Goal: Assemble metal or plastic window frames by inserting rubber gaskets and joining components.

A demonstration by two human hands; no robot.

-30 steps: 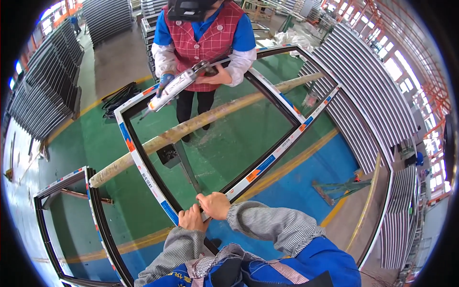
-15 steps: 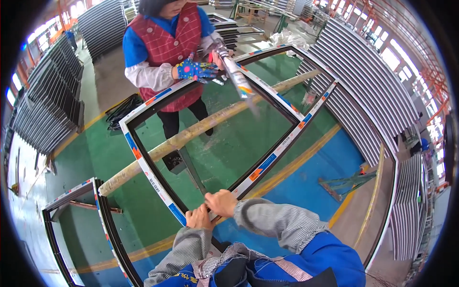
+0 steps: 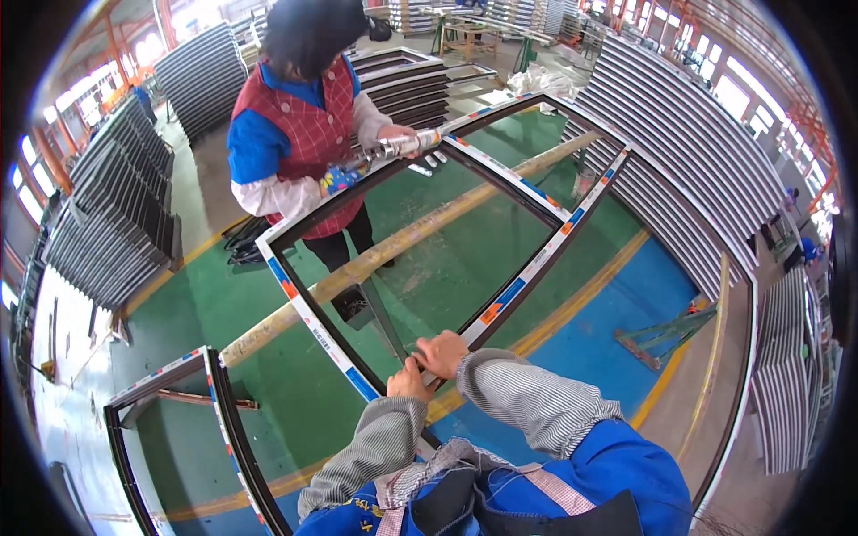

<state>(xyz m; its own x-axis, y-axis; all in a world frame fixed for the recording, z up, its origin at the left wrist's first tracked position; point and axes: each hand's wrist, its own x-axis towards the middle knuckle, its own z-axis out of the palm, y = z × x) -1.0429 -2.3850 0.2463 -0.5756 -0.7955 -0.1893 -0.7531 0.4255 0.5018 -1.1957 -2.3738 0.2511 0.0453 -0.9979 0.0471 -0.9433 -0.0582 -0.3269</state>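
Note:
A large window frame with a white face, dark inner edges and blue-and-orange tape lies across two wrapped poles. At its near corner, my left hand has its fingers bent over the edge. My right hand is closed on the same corner, thumb side against my left fingers. Whether something small sits under the fingertips cannot be seen. Across the frame, a co-worker bends over the far side, holding a silver caulking gun along it. One of their hands wears a patterned blue glove.
A yellowish wrapped pole runs beneath the frame. Another dark-edged frame section lies at the left. Stacked profiles stand at the right, more stacks at the left. A green metal stand is on the blue floor.
The co-worker has bent lower and swung the caulking gun from over the opening back to the far frame edge. My hands stay at the near corner while the view shifts slightly.

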